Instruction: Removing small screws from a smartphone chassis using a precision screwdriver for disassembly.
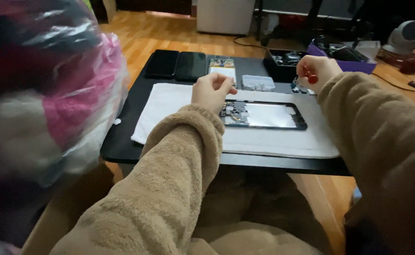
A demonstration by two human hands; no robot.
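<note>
An opened phone frame [264, 115] lies on a white towel [169, 108] on a low black table [122, 146], its inner parts showing at the left end. My left hand [211, 89] hovers just above that left end with fingers pinched together; whether a small part is between them is too small to see. My right hand [314, 71] is raised past the frame's right end, closed around a red-handled screwdriver [310, 77].
Two dark phones [177, 64] and a phone board [221, 67] lie along the table's far edge beside a clear parts box [258, 82], a black tray [283, 59] and a purple tray [354, 61]. A plastic-wrapped pink bundle [51, 94] crowds the left. Wooden floor lies beyond.
</note>
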